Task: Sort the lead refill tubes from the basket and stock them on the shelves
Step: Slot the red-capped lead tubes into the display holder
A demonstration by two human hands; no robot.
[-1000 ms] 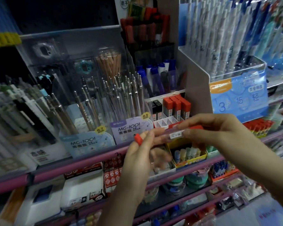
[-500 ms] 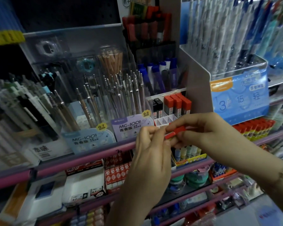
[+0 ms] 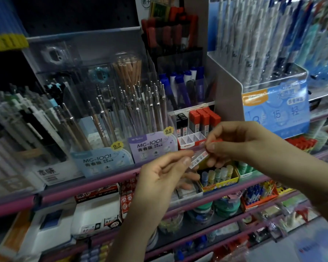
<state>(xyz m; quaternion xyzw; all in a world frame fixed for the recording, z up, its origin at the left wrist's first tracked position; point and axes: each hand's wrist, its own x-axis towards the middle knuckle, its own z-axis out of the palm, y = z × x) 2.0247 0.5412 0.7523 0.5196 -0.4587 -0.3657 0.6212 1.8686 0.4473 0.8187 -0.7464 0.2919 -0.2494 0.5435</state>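
Here: clear lead refill tube (image 3: 199, 158), white barcode label.

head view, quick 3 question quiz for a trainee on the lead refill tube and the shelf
1. True or false: both hands hold the lead refill tube.
2. Which cap colour has more tubes in the divided tray? A red B black
3. Fill in: the purple MG-1001 card is marked ___ mm.

Key: 1 true, left hand and right hand pinch it. 2 A, red-capped tubes outnumber black-capped tubes. 3 0.5
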